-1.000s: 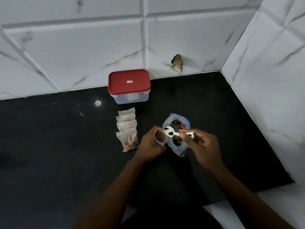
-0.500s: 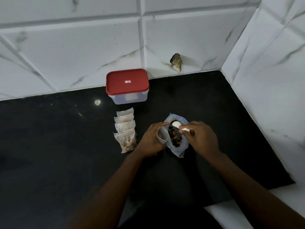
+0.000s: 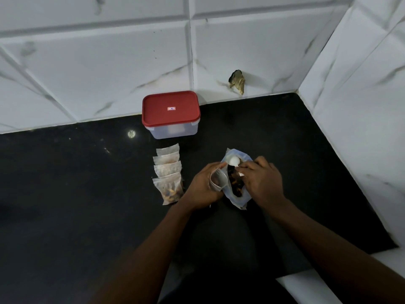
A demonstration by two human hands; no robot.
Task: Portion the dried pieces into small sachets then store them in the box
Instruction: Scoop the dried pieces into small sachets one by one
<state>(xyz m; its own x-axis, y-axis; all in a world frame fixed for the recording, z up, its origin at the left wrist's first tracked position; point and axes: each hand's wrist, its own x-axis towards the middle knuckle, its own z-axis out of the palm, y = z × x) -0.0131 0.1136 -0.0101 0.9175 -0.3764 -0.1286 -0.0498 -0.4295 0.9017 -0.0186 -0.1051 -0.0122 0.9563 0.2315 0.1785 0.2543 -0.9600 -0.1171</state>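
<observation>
On the glossy black tabletop [image 3: 65, 194], the left hand [image 3: 202, 186] curls around a small clear plastic sachet [image 3: 218, 179], its fingers [image 3: 215, 166] wrapped on the far side and the thumb on the near side, holding the crinkled mouth open in a rounded shape. Just right of those fingers lies a larger translucent bag [image 3: 237, 198], slumped open, with dark and orange dried pieces [image 3: 235, 184] inside. The right hand [image 3: 262, 182] is palm-down over the bag, its fingers [image 3: 247, 166] pinching the handle of a white plastic spoon [image 3: 234, 160] whose smooth oval bowl sits at the bag's far end, beyond both sets of fingertips.

Left of the left hand's fingers, four flat filled sachets [image 3: 168, 174] overlap in a row running away from the person; the nearest shows brownish pieces through thin film. Beyond them stands the box [image 3: 173, 130], rounded-rectangular, frosted clear walls under a red lid [image 3: 171, 108] that bears a small label too blurred to read. White marble-veined tiles [image 3: 109, 62] rise behind.
</observation>
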